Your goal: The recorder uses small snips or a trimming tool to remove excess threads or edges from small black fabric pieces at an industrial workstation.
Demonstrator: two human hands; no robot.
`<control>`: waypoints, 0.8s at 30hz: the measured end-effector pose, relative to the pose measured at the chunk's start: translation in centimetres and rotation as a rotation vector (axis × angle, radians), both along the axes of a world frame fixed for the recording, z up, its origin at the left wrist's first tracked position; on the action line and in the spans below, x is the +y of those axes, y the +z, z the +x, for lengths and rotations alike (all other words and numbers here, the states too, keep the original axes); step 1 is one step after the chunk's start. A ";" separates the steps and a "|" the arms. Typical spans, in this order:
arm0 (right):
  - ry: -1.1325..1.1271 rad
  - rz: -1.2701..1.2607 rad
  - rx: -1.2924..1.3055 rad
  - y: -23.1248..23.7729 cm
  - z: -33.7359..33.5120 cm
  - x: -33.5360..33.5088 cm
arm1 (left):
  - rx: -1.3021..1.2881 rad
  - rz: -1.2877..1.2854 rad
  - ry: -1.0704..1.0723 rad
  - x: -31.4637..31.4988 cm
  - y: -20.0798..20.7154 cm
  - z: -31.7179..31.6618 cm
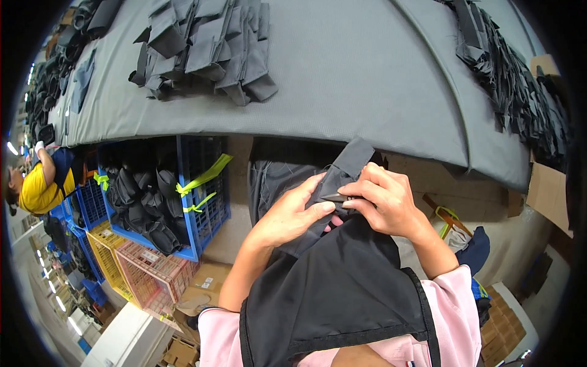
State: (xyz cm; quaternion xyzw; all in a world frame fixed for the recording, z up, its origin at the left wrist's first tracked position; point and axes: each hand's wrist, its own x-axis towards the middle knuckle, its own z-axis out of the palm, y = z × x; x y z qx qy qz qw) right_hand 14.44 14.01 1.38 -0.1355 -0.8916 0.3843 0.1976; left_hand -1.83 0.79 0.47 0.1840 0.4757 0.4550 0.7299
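In front of my chest, my left hand [292, 213] pinches a dark grey fabric piece [353, 160], whose flat strip sticks up past my fingers. My right hand [386, 199] is closed on what look like small thread snips [334, 197]; their pointed metal tip lies against the fabric near my left thumb, and the handle is mostly hidden in my fingers. A black apron [342, 281] covers my front, below both hands.
A grey-covered table [342, 92] spans the far side. On it lie a stack of grey fabric pieces [208, 49] and a dark pile [513, 79] at right. Blue crate [186, 202] with black pieces, yellow crate [110, 251] and pink crate [143, 269] stand left. A person in yellow [40, 186] is far left.
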 end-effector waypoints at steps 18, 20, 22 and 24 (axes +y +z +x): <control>-0.432 0.070 0.106 -1.0 0.5 -0.7 | -0.318 0.072 0.332 0.2 0.2 0.5; -0.411 0.077 0.092 -1.0 0.2 -0.6 | -0.320 0.066 0.325 0.2 0.1 0.5; -0.418 0.173 0.131 -1.3 -0.1 -0.6 | -0.321 0.060 0.321 0.3 0.1 0.5; -0.422 0.204 0.123 -1.2 -0.3 -0.7 | -0.326 0.055 0.311 0.3 0.1 0.6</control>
